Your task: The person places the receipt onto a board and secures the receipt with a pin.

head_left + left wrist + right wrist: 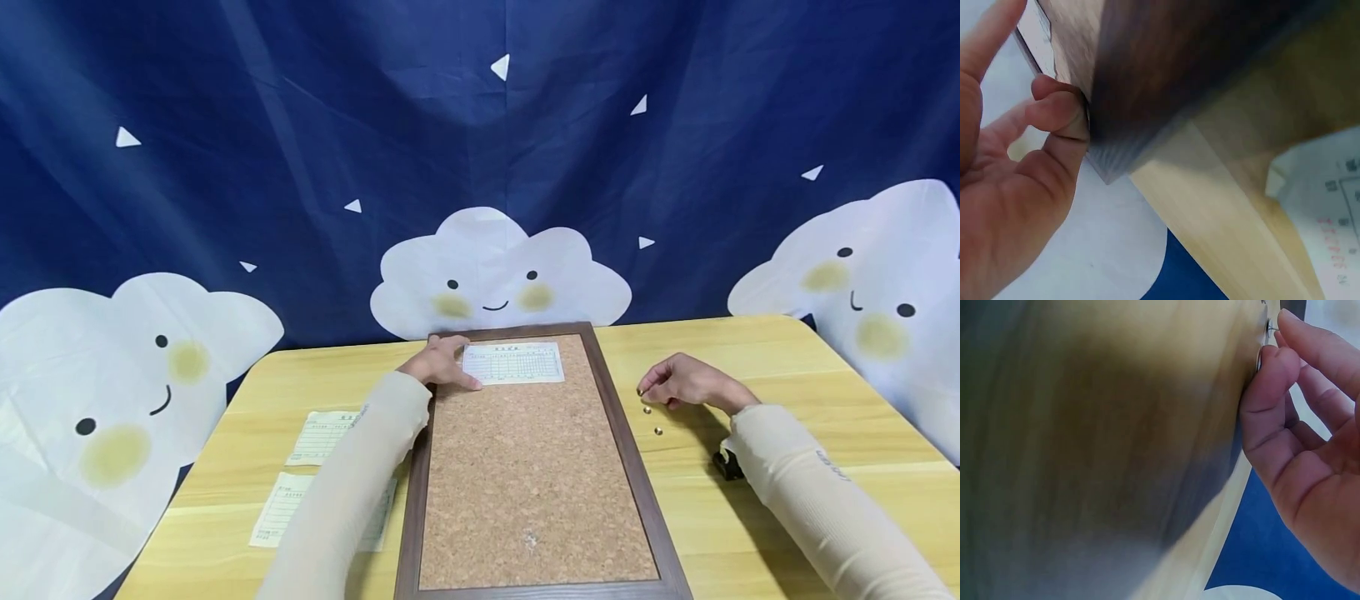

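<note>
A cork board (536, 467) in a dark wooden frame lies on the table. At its top lies a printed paper form (517, 364). My left hand (444, 364) rests on the board's upper left corner, thumb and fingers spread at the form's left edge. In the left wrist view, other fingers (1057, 115) are bent against the frame's side. Right of the board, my right hand (686, 382) pinches a small metal thumbtack (640, 392) between its fingertips, low over the table. Two more thumbtacks, one nearer (658, 431) and one farther (647, 409), lie just below that hand.
Two more paper forms, an upper one (318, 442) and a lower one (277, 508), lie left of the board, partly hidden by the left sleeve. A small black object (727, 465) shows at the right wrist. A blue cloud-print curtain (480, 150) hangs behind the table (810, 400).
</note>
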{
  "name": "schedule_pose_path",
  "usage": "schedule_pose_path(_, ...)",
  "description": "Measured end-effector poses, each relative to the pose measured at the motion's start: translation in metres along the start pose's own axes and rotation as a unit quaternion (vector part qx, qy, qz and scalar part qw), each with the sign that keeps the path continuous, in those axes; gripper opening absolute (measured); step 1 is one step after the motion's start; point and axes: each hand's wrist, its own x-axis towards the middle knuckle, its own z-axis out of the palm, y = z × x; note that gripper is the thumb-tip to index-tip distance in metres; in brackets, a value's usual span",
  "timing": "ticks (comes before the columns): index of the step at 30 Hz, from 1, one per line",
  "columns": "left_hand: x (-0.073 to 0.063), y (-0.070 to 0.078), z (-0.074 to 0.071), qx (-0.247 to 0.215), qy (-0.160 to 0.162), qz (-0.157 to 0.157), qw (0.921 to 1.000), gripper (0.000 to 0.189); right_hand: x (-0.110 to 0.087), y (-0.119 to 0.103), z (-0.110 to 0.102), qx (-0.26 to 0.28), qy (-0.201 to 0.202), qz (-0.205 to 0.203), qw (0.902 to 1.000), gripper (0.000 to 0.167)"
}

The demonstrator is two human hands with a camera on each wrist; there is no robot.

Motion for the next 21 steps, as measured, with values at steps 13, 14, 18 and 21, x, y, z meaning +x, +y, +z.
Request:
schedule_pose_path(13, 0.0039, -0.0041, -0.0014, 0.008, -0.008, 0.013, 0.9999, 0.089, -0.0021, 0.0026, 0.0006, -0.007, 0.007, -0.005, 0.9999, 0.015)
schedule_pose_path(14, 0.0041, -0.0044, -0.0013, 0.007, -0.007, 0.013, 0.9999, 0.088, -0.0018, 0.0023, 0.0007, -0.008, 0.007, -0.005, 0.9999, 0.015)
schedule_pose_path(18, 0.0047, -0.0058, -0.001, 0.008, 0.003, 0.013, 0.9999, 0.087, -0.0003, 0.0015, 0.0007, -0.011, 0.01, -0.006, 0.9999, 0.015)
schedule_pose_path(21, 0.0049, -0.0062, -0.0002, 0.011, 0.007, 0.009, 0.9999, 0.086, 0.001, 0.0014, 0.0012, -0.011, 0.011, -0.006, 0.9999, 0.015)
